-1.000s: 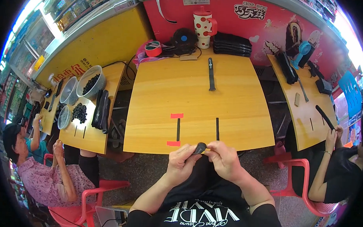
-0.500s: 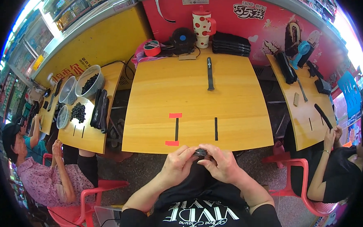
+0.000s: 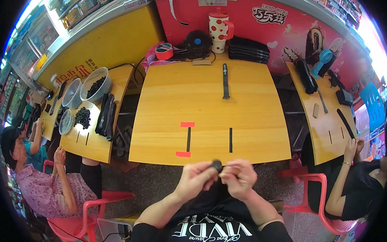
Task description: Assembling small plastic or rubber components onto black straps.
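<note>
Just off the near table edge, my left hand [image 3: 193,179] pinches a small round-ended black piece [image 3: 217,165] between thumb and fingers. Close beside it, my right hand [image 3: 239,178] has its fingertips drawn together near the piece; whether they grip part of it cannot be made out. Farther off on the wooden table [image 3: 169,94] lies a long dark strap-like strip [image 3: 226,81] with a wider near end. Two black lines, a left one [image 3: 188,140] and a right one [image 3: 230,140], mark the table top, with red tape [image 3: 187,124] at both ends of the left one.
At the back stand a dotted tumbler [image 3: 218,32], a stack of black pouches [image 3: 249,50], a black fan-like round thing [image 3: 198,43] and a red tape roll [image 3: 164,51]. Co-workers sit left and right at side tables. Tubs of black pieces [image 3: 96,85] fill the left one.
My hands have drawn slightly apart and turned; the black piece now stands up from my left fingers. The view has shifted slightly.
</note>
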The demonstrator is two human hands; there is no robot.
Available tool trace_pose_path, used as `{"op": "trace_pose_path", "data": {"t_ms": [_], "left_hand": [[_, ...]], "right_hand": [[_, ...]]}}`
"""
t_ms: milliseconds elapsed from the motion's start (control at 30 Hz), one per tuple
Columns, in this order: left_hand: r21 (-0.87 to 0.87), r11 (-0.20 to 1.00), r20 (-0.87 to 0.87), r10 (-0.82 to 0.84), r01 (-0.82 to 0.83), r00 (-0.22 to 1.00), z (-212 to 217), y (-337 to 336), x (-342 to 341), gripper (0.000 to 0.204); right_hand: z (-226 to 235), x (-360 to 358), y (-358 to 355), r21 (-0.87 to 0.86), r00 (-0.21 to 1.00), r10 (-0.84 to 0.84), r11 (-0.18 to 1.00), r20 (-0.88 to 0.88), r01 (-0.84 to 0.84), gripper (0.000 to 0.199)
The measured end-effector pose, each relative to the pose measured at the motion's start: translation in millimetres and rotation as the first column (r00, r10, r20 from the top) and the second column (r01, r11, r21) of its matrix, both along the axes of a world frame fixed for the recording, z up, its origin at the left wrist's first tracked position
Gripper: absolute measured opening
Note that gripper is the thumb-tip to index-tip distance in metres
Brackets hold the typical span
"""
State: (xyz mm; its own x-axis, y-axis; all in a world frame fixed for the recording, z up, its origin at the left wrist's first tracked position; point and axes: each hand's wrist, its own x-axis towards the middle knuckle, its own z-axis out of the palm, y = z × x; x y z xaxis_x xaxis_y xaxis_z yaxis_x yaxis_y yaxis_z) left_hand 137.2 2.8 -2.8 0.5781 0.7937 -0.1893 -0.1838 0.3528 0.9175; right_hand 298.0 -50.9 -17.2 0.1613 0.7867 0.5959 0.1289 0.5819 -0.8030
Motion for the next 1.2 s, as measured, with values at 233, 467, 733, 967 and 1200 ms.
{"op": "trace_pose_path", "data": {"t_ms": [233,467,733,967,1200], "left_hand": [[-0.061,0.997,0.21,0.068,-0.056,0.975,-2,-6,-5,0.025],[-0.062,0.997,0.184,0.046,-0.035,0.982,-8,-5,-5,0.027],[0.009,0.999,0.159,0.045,-0.047,0.986,-12,-4,-4,0.026],[-0.001,0.999,0.152,0.048,-0.049,0.987,-12,-2,-4,0.025],[0.01,0.999,0.137,0.05,-0.052,0.989,-13,-3,-5,0.025]], "right_hand": [[26,12,8,-0.178,0.981,-0.106,0.975,0.159,0.134,0.011],[25,1,6,-0.196,0.933,-0.077,0.969,0.35,0.153,0.007],[27,2,12,-0.145,0.916,-0.084,0.978,0.391,0.152,0.006],[23,1,13,-0.177,0.932,-0.082,0.972,0.354,0.153,0.005],[25,1,12,-0.179,0.932,-0.072,0.973,0.356,0.144,0.005]]}}
